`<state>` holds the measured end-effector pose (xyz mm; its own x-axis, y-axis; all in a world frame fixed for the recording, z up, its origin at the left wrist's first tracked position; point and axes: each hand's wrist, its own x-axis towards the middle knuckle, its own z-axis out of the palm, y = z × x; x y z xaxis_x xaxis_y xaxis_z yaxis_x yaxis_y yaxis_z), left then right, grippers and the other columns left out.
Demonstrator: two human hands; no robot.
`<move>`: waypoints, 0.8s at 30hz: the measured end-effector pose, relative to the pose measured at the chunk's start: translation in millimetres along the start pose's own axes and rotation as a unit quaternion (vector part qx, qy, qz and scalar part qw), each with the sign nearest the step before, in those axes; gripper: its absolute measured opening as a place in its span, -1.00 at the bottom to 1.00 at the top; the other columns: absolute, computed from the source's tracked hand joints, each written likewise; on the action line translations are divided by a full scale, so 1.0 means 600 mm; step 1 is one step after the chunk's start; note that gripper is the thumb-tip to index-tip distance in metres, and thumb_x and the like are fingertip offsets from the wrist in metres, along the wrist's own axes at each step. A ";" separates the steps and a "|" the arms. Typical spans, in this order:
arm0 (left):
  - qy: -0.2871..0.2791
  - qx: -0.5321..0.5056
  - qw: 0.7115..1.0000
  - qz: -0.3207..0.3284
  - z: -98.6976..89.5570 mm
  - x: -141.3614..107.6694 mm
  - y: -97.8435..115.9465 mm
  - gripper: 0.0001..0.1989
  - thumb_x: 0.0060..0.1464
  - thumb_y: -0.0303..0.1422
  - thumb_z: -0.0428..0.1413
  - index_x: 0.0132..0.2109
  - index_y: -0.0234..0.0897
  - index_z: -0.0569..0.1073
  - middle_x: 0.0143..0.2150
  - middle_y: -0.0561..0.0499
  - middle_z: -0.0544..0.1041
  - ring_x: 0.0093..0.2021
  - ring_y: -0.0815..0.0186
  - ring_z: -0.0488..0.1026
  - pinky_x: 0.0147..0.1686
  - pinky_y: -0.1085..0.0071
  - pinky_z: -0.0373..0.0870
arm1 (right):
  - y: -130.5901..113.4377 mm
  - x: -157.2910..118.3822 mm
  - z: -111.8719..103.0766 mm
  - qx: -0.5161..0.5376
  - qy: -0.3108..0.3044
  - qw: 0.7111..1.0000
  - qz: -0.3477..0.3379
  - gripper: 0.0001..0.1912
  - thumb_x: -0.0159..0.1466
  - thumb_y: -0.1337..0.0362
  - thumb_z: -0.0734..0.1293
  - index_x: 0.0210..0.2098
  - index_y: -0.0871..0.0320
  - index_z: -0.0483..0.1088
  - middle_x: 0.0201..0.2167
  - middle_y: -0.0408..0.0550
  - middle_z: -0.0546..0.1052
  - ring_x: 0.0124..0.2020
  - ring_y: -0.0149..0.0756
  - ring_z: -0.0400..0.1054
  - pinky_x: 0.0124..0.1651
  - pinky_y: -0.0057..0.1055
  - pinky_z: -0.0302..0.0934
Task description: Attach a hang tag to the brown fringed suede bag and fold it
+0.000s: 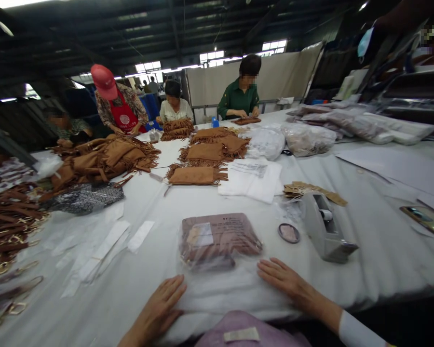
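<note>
- The mauve item in a clear plastic bag (235,238) lies flat on the white cloth (210,294), just beyond and between the hands.
- The left hand (159,308), empty, fingers extended, is near its left corner.
- The right hand (285,279), also empty and open, rests near its right corner.
- Beyond the right hand are a round ring (289,233) and a grey tape dispenser (320,229).
- Fringed brown bags (193,175) lie farther ahead, before co-workers (240,94).

Left hand (161,308) and right hand (287,281) lie on the white cloth (376,250), a plastic-wrapped mauve item (224,238) just beyond and between them, a tape dispenser (318,236) beyond the right hand
</note>
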<state>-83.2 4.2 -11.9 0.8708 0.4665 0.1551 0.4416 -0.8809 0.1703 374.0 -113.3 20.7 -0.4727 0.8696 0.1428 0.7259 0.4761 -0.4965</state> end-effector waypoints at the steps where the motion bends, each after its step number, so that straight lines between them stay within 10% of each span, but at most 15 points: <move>1: -0.012 -0.009 1.000 -0.008 -0.002 0.009 -0.004 -0.35 0.10 -0.37 0.04 0.31 -0.10 0.04 0.31 -0.13 0.16 0.29 0.12 0.12 0.21 0.12 0.20 | -0.008 0.003 -0.001 0.026 -0.007 1.000 -0.006 -0.49 0.26 0.39 0.16 0.20 0.02 0.20 0.17 0.02 0.34 0.22 -0.21 0.15 0.27 -0.04 -0.03; 9: 0.068 -0.038 0.990 0.117 0.018 0.023 -0.042 -0.59 0.14 -0.54 -0.10 0.10 -0.19 0.36 0.08 -0.06 0.49 0.24 0.28 0.23 0.18 0.24 0.25 | 0.017 -0.010 0.036 0.169 0.070 0.977 0.110 -0.62 0.20 0.20 0.19 -0.05 0.10 0.49 -0.07 0.03 0.55 0.01 -0.13 0.40 0.13 -0.14 0.22; 16: 0.090 -0.108 0.989 0.048 0.020 0.006 0.009 -0.61 0.18 -0.39 -0.07 0.15 -0.16 0.34 0.10 -0.13 0.46 0.15 0.21 0.34 0.13 0.19 0.29 | -0.001 0.012 0.022 0.178 0.089 0.973 0.115 -0.63 0.12 0.29 0.25 -0.10 0.10 0.51 -0.10 0.03 0.56 -0.03 -0.10 0.42 0.09 -0.18 0.25; 19: 0.132 -0.264 0.947 -0.130 0.018 0.039 0.029 -0.69 0.20 -0.26 -0.10 -0.13 -0.22 0.51 -0.24 -0.06 0.58 -0.21 0.28 0.50 -0.15 0.37 0.43 | -0.012 0.039 0.015 0.238 0.135 0.940 0.202 -0.71 0.15 0.15 0.27 -0.24 0.12 0.55 -0.25 0.03 0.61 -0.19 -0.11 0.47 -0.08 -0.23 0.33; 24: 0.224 -0.410 0.780 -0.417 0.020 0.090 0.055 -0.57 0.12 -0.03 -0.06 -0.46 -0.28 0.38 -0.53 0.07 0.41 -0.46 0.35 0.32 -0.43 0.48 0.30 | -0.017 0.081 0.021 0.281 0.219 0.873 0.334 -0.64 0.14 -0.01 0.27 -0.50 0.16 0.46 -0.60 -0.14 0.49 -0.51 -0.29 0.34 -0.40 -0.41 0.23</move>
<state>-19.0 -0.9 -9.6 0.1116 0.9925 -0.0493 0.3679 0.0048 0.9298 337.2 -77.4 22.0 0.2882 0.9537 -0.0860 0.3490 -0.1882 -0.9180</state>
